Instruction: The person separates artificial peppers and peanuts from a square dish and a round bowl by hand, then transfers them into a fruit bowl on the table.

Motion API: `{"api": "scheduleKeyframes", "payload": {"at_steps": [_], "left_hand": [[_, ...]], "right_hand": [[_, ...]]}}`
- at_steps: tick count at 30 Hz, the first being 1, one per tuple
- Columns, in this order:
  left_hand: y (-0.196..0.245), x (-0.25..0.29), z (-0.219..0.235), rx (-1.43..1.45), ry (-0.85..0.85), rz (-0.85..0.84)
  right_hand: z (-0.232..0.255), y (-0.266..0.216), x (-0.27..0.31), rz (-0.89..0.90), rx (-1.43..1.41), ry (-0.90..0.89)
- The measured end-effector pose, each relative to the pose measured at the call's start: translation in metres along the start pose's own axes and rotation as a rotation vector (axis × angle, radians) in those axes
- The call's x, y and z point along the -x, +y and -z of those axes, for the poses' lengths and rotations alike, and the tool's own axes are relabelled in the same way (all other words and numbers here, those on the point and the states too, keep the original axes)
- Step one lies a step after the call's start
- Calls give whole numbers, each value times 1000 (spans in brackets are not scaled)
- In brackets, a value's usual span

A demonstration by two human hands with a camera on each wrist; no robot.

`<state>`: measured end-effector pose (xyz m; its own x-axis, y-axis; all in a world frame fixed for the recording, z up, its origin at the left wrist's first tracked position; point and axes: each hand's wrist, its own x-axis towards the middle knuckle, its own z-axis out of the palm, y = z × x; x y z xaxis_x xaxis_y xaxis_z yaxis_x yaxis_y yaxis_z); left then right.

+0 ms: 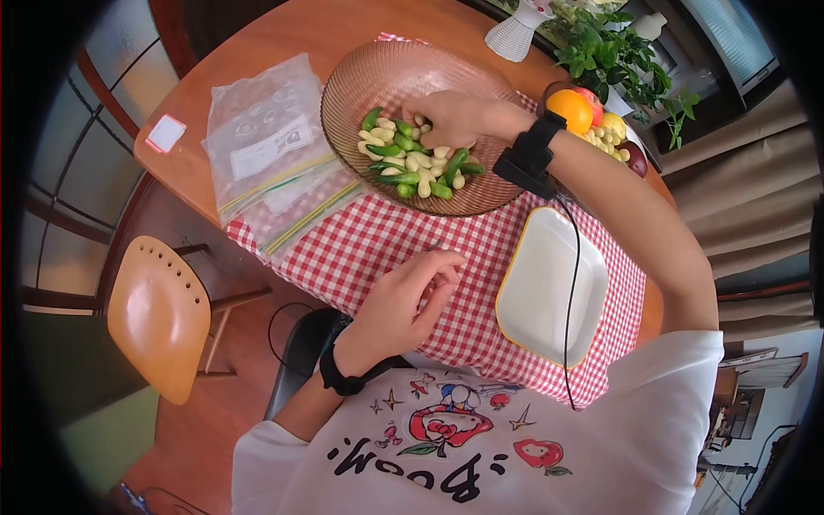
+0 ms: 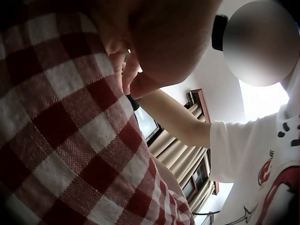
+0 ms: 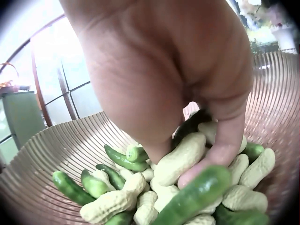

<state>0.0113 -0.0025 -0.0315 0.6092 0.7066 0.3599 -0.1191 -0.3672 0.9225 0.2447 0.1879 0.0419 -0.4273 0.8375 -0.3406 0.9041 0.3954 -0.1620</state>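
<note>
Nearest us, our left hand [image 1: 403, 300] rests on the checked cloth [image 1: 378, 240], fingers loosely curled, pinching something small and dark (we cannot tell what). At twelve o'clock our right hand [image 1: 451, 118] digs into the ribbed bowl [image 1: 360, 77], thumb and fingers closing on a pale peanut [image 3: 180, 159] among green pods [image 3: 197, 197]. We judge this the picking step; next, lift cleanly. A white tray [image 1: 549, 287] waits at three o'clock; zip bags [image 1: 266, 163] lie at ten, on a round wooden table [image 1: 283, 34].

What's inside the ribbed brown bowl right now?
The bowl holds a pile of peanuts and small green cucumbers. The right hand reaches into them, covering whatever lies beneath it.
</note>
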Motion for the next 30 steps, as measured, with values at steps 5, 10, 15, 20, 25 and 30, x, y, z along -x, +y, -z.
{"api": "scheduleKeyframes", "payload": {"at_steps": [5, 10, 15, 20, 25, 30], "left_hand": [[-1, -1, -1, -7, -6, -4], [-1, -2, -2, -28, -9, -6], [1, -2, -1, -31, -26, 46], [0, -4, -4, -74, -41, 40], [10, -9, -14, -50, -167, 87], [27, -23, -41, -164, -270, -115]], "right_hand": [[28, -16, 23, -134, -268, -81], [68, -24, 65, -44, -258, -30], [77, -27, 149, 128, -243, 168], [31, -46, 247, -9, -431, 164], [-42, -68, 300, -278, -440, 193], [-97, -83, 314, -449, -582, 323]]}}
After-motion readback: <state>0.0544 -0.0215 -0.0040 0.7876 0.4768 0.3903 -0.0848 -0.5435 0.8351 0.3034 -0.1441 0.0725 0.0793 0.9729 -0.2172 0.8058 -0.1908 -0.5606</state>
